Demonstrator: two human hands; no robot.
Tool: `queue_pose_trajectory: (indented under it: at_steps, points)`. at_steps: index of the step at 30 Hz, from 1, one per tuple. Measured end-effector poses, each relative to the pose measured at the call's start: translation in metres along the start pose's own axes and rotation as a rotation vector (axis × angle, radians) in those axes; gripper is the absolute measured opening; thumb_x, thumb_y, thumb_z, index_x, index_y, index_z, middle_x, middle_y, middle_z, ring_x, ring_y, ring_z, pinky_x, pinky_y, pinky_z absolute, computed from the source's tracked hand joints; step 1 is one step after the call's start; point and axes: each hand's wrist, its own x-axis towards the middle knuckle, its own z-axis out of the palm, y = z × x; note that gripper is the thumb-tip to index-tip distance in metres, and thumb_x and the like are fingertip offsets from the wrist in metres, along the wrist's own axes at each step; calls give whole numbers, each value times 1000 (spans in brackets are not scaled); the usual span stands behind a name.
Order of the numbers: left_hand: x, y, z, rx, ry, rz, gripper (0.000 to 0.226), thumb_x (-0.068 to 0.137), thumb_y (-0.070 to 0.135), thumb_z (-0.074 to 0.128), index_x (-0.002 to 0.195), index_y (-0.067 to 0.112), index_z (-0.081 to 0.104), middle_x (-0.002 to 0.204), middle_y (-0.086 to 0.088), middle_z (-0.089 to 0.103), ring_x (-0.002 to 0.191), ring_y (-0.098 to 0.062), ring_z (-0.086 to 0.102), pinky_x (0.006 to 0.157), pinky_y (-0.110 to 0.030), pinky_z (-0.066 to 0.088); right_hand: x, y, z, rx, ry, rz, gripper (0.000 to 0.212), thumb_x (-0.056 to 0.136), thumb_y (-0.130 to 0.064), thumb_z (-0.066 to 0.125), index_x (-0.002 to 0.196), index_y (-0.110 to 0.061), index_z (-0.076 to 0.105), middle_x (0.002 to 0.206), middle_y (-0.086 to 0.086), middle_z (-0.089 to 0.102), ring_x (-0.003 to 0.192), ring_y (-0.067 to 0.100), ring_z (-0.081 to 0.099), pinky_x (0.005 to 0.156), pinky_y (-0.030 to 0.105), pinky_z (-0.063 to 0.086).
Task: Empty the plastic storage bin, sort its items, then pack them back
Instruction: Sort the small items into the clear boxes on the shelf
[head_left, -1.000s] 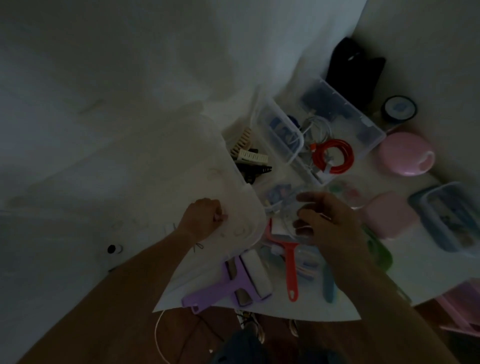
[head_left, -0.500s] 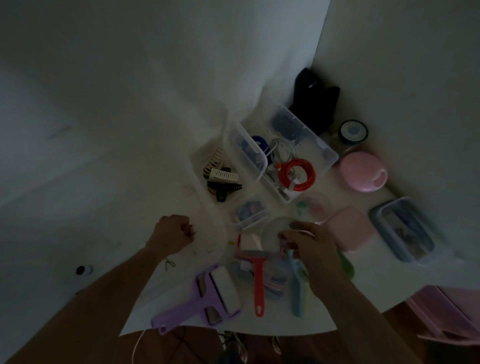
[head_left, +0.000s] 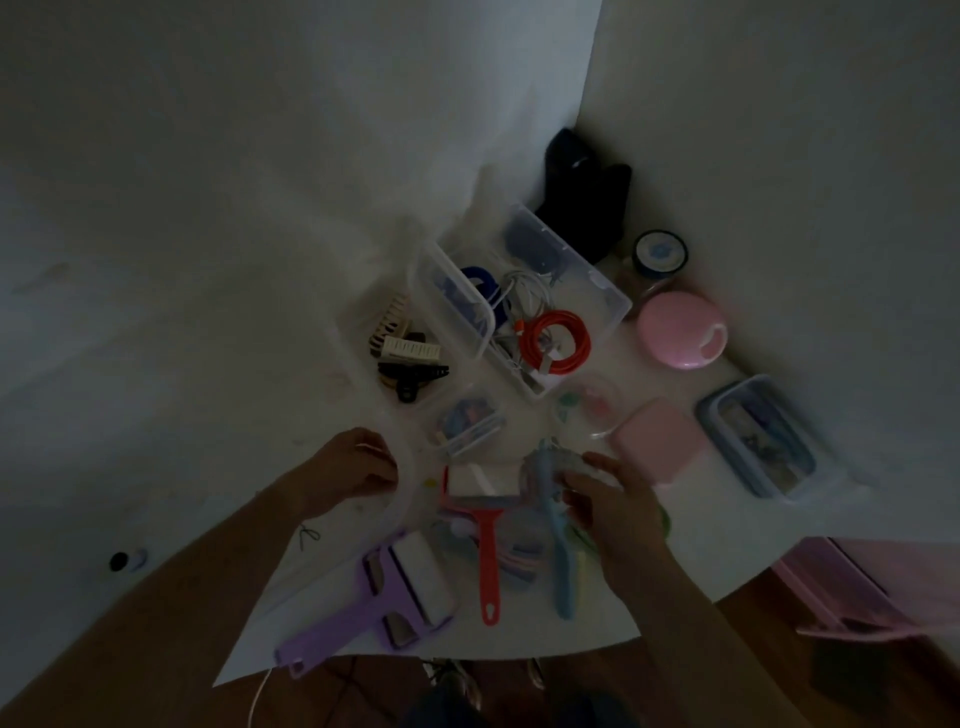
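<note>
The light is dim. A large translucent storage bin (head_left: 402, 512) sits on the white surface, and my left hand (head_left: 353, 467) grips its near-left rim with curled fingers. Inside it lie hair clips (head_left: 410, 358), a small clear box (head_left: 467, 421), a red-handled lint roller (head_left: 485, 525), a purple lint roller (head_left: 395, 592) and a light blue brush (head_left: 563, 577). My right hand (head_left: 618, 504) holds a clear round container (head_left: 545, 465) above the brush's head. What the container holds is too blurred to tell.
A clear rectangular bin (head_left: 597, 280) behind holds a red cable coil (head_left: 556, 340) and white cables. To the right are a pink round case (head_left: 680, 330), a pink box (head_left: 657, 441), a blue-rimmed container (head_left: 763, 441), a round tin (head_left: 660, 254) and a black object (head_left: 582, 202).
My right hand has drawn the clear round container nearer to me, over the brushes. My left hand stays at the bin's rim. The camera has tilted.
</note>
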Motion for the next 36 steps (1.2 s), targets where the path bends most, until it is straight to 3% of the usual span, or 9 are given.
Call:
queue_pose_trajectory:
  at_steps: [5, 8, 12, 14, 18, 23, 26, 30, 36]
  points:
    - [-16, 9, 3, -245, 4, -73, 29, 83, -14, 51, 106, 3, 57, 101, -20, 57, 91, -26, 57, 62, -26, 57, -1, -9, -8, 84, 16, -22, 31, 83, -2, 72, 111, -11, 63, 87, 19, 73, 67, 22, 65, 54, 25, 50]
    - [-37, 22, 9, -434, 57, -62, 23, 80, -16, 39, 80, 4, 51, 69, -11, 58, 61, -18, 60, 51, -23, 51, -3, -12, -11, 126, 3, -29, 26, 87, -3, 68, 110, -12, 62, 89, 17, 74, 66, 20, 67, 54, 24, 51]
    - [-79, 55, 8, -815, -9, 131, 27, 44, -2, 61, 66, 9, 49, 70, -9, 49, 57, -21, 51, 52, -23, 44, -8, -19, -11, 182, -44, -48, 22, 87, -1, 68, 105, -11, 62, 95, 24, 73, 67, 23, 67, 54, 24, 52]
    - [-103, 77, 10, -859, -12, 212, 31, 42, 3, 64, 69, 9, 49, 75, -9, 50, 60, -19, 46, 52, -22, 41, -12, -23, -12, 201, -57, -55, 20, 87, -1, 68, 102, -13, 62, 97, 24, 72, 72, 26, 68, 63, 30, 54]
    - [-141, 118, 44, -709, -2, 291, 6, 73, 3, 46, 72, 8, 49, 73, -11, 55, 56, -19, 48, 48, -22, 39, -15, -33, -23, 235, -76, -59, 20, 87, -3, 69, 105, -9, 62, 101, 22, 69, 75, 28, 69, 65, 31, 55]
    - [-132, 127, 145, -462, -6, 191, 16, 89, -1, 46, 77, 5, 56, 69, -11, 59, 56, -19, 52, 47, -22, 46, -7, -40, -70, 322, 13, 31, 17, 91, -3, 64, 108, -7, 63, 99, 20, 70, 77, 24, 71, 76, 34, 58]
    - [-88, 105, 203, -308, 74, 61, 11, 92, 5, 55, 84, 7, 62, 70, -10, 62, 56, -16, 53, 50, -23, 45, 0, -39, -110, 359, 69, 69, 16, 93, -5, 61, 108, -8, 63, 101, 15, 69, 91, 26, 68, 86, 38, 56]
    - [-48, 90, 246, -327, 116, -50, 17, 93, 5, 58, 77, 4, 60, 67, -8, 59, 52, -11, 52, 44, -18, 45, 10, -31, -155, 447, 146, 127, 21, 94, -5, 60, 115, -6, 61, 104, 16, 69, 94, 27, 67, 80, 36, 54]
    - [-34, 76, 259, -207, 109, 19, 37, 93, 2, 57, 62, 15, 72, 61, 1, 64, 57, -8, 55, 53, -16, 43, 26, -33, -196, 565, 271, 154, 27, 88, -1, 68, 113, -2, 62, 98, 16, 70, 87, 23, 69, 82, 33, 56]
